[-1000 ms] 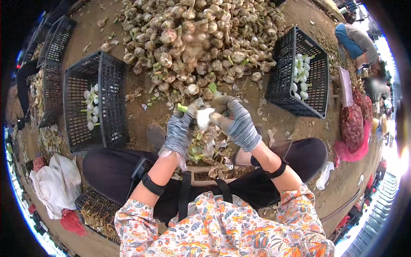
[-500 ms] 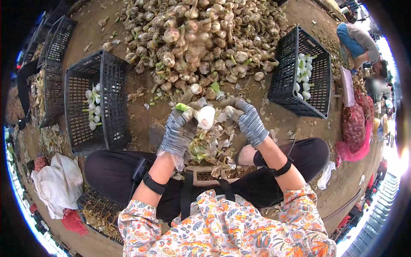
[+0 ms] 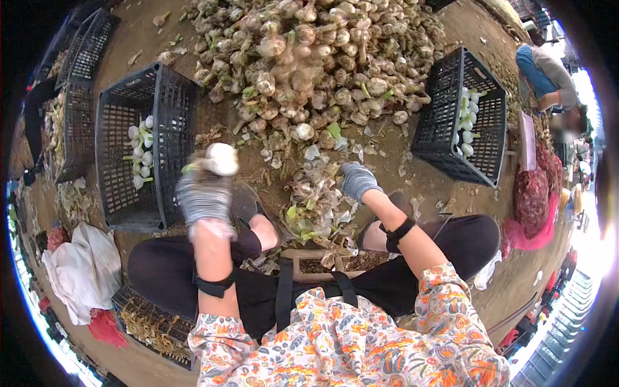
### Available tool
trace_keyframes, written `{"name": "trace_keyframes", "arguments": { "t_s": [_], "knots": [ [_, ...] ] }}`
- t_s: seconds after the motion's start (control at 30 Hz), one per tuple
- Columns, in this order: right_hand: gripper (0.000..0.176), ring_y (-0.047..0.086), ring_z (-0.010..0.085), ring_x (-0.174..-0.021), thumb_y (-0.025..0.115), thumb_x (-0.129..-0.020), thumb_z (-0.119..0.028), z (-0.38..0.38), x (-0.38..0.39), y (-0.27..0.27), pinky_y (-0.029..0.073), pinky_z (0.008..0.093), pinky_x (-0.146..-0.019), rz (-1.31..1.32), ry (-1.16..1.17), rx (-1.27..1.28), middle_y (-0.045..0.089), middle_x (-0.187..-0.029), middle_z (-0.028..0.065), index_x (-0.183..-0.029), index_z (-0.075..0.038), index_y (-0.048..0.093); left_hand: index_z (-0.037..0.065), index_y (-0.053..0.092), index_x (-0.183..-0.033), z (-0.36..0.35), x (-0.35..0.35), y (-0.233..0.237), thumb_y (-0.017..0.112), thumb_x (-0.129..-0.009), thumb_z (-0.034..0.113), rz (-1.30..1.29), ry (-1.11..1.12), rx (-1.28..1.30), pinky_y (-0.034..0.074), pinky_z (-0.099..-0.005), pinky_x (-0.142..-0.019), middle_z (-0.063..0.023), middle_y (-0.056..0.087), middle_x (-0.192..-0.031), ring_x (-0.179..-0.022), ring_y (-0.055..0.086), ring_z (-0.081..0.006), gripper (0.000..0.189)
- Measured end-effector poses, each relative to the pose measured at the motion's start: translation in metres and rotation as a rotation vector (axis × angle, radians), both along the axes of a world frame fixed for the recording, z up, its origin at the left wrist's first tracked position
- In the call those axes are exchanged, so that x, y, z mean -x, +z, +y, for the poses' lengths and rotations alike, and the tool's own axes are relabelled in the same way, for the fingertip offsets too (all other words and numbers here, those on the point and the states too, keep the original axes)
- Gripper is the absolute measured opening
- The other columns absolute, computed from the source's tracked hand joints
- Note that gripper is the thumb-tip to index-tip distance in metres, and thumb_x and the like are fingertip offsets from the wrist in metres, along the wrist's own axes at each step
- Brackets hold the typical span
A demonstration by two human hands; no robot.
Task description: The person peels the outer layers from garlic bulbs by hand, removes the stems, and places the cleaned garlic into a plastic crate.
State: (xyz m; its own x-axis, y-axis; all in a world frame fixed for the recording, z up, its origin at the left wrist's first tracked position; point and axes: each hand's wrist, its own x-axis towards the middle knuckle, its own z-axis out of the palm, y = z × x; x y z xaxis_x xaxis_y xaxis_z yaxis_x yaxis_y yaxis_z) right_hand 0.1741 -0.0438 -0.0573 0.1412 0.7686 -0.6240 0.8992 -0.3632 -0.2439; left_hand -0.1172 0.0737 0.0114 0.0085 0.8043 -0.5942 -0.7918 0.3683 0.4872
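Note:
My left hand (image 3: 205, 193), in a grey striped glove and smeared by motion, grips a white cleaned garlic bulb (image 3: 222, 159) with a bit of green stem. It is just right of the left black crate (image 3: 158, 148), which holds several clean bulbs (image 3: 140, 151). My right hand (image 3: 359, 182), gloved alike, hovers beside the scraps of garlic skin (image 3: 314, 193) on the ground between my feet. Its fingers are curled in, and what they hold, if anything, is hidden.
A large heap of untrimmed garlic (image 3: 309, 71) lies ahead. The right black crate (image 3: 461, 116) contains several white bulbs. A white cloth (image 3: 84, 271) lies at left; filled red net sacks (image 3: 532, 203) stand at right. Another person (image 3: 548, 74) bends at far right.
My left hand has carried the garlic bulb leftwards, away from the skin scraps, towards the left crate. My right hand has parted from it and curled its fingers. The view has shifted slightly.

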Motion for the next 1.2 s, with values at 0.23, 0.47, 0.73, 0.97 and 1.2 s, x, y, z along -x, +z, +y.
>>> {"name": "trace_keyframes", "arguments": {
  "t_s": [0.23, 0.47, 0.73, 0.97, 1.2],
  "knots": [
    [0.024, 0.056, 0.0324, -0.096, 0.050, -0.076, -0.008, 0.048, 0.008, -0.096, 0.047, 0.0422, -0.076, -0.149, 0.342, -0.449, 0.058, -0.103, 0.0142, -0.099, -0.008, 0.058, -0.008, 0.048, -0.106, 0.050, 0.049, 0.061, 0.054, -0.083, 0.008, 0.216, 0.680, -0.098, 0.050, -0.0348, -0.085, -0.0178, 0.056, -0.099, -0.093, 0.055, -0.0263, 0.028],
    [0.021, 0.060, 0.0288, -0.086, 0.051, -0.076, -0.013, 0.067, -0.008, -0.121, 0.050, 0.0416, -0.070, -0.363, 0.266, -0.245, 0.061, -0.093, 0.0156, -0.094, -0.006, 0.059, 0.002, 0.055, -0.102, 0.020, -0.020, 0.052, 0.059, -0.081, 0.009, 0.198, 0.215, 0.037, 0.051, -0.0288, -0.073, -0.0108, 0.060, -0.095, -0.086, 0.057, -0.0183, 0.023],
    [0.017, 0.059, 0.0238, -0.077, 0.055, -0.082, -0.017, 0.037, -0.055, -0.133, 0.047, 0.0315, -0.067, 0.276, -0.387, -0.462, 0.062, -0.086, 0.0113, -0.091, -0.003, 0.059, 0.006, 0.052, -0.111, -0.024, -0.079, -0.029, 0.063, -0.076, 0.003, 0.548, -0.576, -0.213, 0.050, -0.0286, -0.077, -0.0095, 0.056, -0.108, -0.094, 0.055, -0.0181, 0.037],
    [0.019, 0.050, 0.0075, -0.059, 0.060, -0.082, -0.018, 0.023, -0.012, 0.026, 0.043, 0.0259, -0.054, 0.679, -0.535, -0.376, 0.056, -0.065, 0.0011, -0.085, 0.001, 0.060, 0.002, 0.034, -0.131, -0.070, -0.124, -0.039, 0.076, -0.066, 0.006, 0.485, -0.828, -0.525, 0.037, -0.0289, -0.096, -0.0099, 0.044, -0.127, -0.114, 0.043, -0.0181, 0.078],
    [0.022, 0.054, 0.0211, -0.062, 0.062, -0.075, -0.013, 0.004, -0.012, 0.097, 0.045, 0.0337, -0.058, 0.543, -0.342, -0.522, 0.059, -0.073, 0.0190, -0.083, 0.007, 0.056, 0.003, 0.037, -0.130, -0.082, -0.125, 0.001, 0.070, -0.074, 0.013, 0.478, -0.746, -0.689, 0.037, -0.0293, -0.095, -0.0093, 0.045, -0.126, -0.113, 0.044, -0.0161, 0.066]
  ]
}}
